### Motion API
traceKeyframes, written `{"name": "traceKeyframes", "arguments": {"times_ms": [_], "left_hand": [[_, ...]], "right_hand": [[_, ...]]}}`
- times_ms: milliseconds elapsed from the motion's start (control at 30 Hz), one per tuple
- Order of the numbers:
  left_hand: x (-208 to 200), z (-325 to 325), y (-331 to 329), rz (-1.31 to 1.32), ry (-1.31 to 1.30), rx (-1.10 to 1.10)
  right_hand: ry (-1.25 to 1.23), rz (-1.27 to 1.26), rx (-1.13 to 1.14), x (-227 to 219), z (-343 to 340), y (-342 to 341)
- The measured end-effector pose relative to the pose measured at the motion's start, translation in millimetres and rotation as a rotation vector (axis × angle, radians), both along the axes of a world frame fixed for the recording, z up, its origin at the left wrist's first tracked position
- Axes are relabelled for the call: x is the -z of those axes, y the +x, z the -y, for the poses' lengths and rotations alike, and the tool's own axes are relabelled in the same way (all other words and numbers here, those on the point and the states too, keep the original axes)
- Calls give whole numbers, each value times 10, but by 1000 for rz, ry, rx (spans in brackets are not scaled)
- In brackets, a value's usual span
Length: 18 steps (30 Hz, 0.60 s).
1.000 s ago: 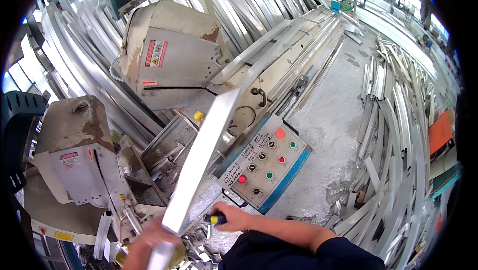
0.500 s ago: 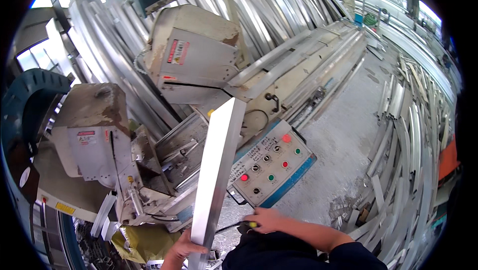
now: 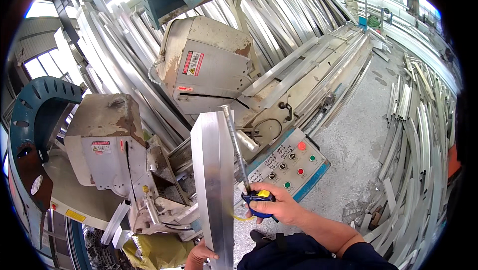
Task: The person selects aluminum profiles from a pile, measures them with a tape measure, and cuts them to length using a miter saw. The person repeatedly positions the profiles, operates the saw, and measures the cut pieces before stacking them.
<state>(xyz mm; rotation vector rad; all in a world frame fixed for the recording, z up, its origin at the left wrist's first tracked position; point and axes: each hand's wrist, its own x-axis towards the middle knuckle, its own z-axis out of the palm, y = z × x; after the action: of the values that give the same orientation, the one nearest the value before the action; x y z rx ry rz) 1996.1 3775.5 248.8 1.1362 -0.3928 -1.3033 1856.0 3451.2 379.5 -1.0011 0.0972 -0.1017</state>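
Observation:
My left hand (image 3: 201, 254) is closed on the lower end of a long silvery aluminium profile (image 3: 213, 170), which stands nearly upright before me with its end cut at a slant. In my right hand (image 3: 284, 207) is a dark blue tape measure (image 3: 258, 204) with a yellow button. Its blade (image 3: 236, 145) is drawn out and runs up along the right side of the profile, its tip close to the profile's upper end. A thin yellow strap trails from the tape measure's case.
Beyond the profile stands a cutting machine with two worn metal saw housings (image 3: 209, 71) (image 3: 102, 138). To the right is its control panel (image 3: 294, 163) with coloured buttons. Aluminium lengths (image 3: 408, 125) lie piled on the floor at the right; more (image 3: 114, 66) lean at the back.
My right hand has risen from waist level with the tape measure, its blade now extended beside the profile. The profile has turned and stands straighter. The whole view has shifted slightly.

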Motion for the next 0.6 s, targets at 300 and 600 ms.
{"name": "traceKeyframes", "arguments": {"times_ms": [300,600], "left_hand": [[111,111,134,44,-10,-122],[-265,600,967,489,-203,-241]], "right_hand": [[65,-30,-95,-118,-296,342],[-164,14,-169,-21,-533,649]]}}
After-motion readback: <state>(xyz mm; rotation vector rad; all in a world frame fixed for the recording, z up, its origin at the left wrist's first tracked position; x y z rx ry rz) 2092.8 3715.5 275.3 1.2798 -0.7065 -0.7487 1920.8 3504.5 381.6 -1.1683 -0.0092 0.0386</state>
